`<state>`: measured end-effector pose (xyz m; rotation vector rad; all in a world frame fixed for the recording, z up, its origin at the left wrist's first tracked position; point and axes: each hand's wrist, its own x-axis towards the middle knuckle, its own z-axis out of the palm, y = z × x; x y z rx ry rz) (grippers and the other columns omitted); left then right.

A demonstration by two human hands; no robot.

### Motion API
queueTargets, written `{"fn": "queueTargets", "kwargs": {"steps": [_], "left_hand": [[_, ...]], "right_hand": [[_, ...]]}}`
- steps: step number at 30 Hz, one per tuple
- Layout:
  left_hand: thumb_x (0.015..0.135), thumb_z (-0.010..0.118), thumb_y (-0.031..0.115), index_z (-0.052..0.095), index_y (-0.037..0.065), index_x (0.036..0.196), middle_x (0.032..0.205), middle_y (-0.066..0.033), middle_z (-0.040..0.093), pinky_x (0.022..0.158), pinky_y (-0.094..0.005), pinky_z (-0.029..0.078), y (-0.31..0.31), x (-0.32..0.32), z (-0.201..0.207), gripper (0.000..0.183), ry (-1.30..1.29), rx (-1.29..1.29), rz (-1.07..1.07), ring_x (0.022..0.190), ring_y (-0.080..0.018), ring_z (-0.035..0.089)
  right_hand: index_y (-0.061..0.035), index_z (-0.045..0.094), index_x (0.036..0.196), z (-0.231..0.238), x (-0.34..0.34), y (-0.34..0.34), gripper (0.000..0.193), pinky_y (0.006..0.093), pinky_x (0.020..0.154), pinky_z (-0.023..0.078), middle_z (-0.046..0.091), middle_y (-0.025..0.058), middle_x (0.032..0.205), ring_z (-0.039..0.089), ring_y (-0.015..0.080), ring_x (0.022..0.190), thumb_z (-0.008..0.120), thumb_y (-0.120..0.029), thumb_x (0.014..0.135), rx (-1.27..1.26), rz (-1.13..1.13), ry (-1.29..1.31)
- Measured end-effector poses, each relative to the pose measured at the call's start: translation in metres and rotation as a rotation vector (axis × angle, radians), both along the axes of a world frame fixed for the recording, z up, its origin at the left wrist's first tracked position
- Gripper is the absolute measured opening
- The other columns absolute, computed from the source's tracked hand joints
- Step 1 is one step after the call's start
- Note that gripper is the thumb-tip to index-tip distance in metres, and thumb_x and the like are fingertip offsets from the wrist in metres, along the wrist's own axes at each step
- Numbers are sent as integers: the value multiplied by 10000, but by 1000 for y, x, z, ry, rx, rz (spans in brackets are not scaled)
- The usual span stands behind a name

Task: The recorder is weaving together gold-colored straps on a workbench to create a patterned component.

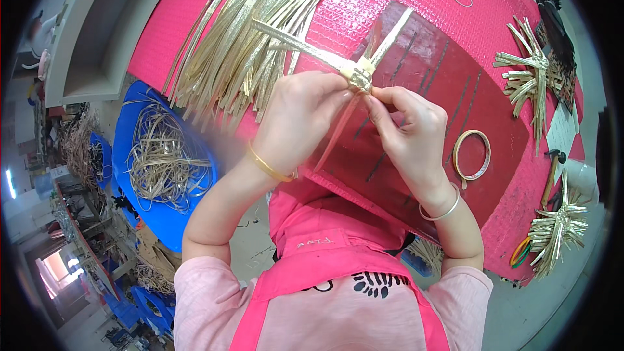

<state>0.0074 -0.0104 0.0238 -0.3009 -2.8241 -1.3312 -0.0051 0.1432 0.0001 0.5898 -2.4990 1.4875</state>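
While the left hand (299, 120) and right hand (409, 133) pinch the woven knot (359, 78) of golden strips with closed fingers above the dark red mat (442, 84), loose strips (247, 45) fan left of it, a tape ring (472, 154) lies right, and a blue tub (140, 211) farther left holds tangled strips.

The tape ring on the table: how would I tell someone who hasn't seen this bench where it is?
Find the dark red mat on the pink table. The tape ring lies flat at its right edge, beside the right hand; it's the only thick round hoop there.
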Motion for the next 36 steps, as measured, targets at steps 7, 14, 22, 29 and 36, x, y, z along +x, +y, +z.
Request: {"fn": "queueTargets", "kwargs": {"steps": [7,14,22,29,36], "left_hand": [[750,542,5,533,-57,965,863,-122,595,662,-244,492,-1,-5,1,224,-624,1000,104,748,-173,594],[721,590,40,590,-43,883,850,-104,605,579,-205,477,5,-11,-4,182,-433,661,34,732,-129,585],[688,590,22,551,8,823,722,-101,533,504,-289,425,7,-16,-22,141,474,-220,-99,604,-245,537],[822,472,57,475,-37,923,785,-100,575,545,-251,493,12,-1,-11,138,-401,945,74,639,-155,578],[803,474,14,464,-53,970,834,-139,558,620,-273,509,11,3,-4,180,-521,1146,55,651,-191,591]], "right_hand": [[-18,542,693,-2,-3,-6,48,330,571,434,540,102,602,541,254,564,584,-41,690,100,-87,294],[-3,538,710,5,2,1,29,343,598,433,543,128,630,545,275,636,557,-25,707,3,-69,34],[7,536,807,24,-13,10,124,246,495,411,558,72,623,539,138,540,500,-111,800,-130,111,-666],[21,553,807,12,-13,9,125,221,518,427,587,50,661,557,119,567,549,-98,771,-367,204,-610],[15,571,764,-9,-18,3,105,245,519,420,577,96,628,562,153,564,582,-83,727,-245,1,57]]}}
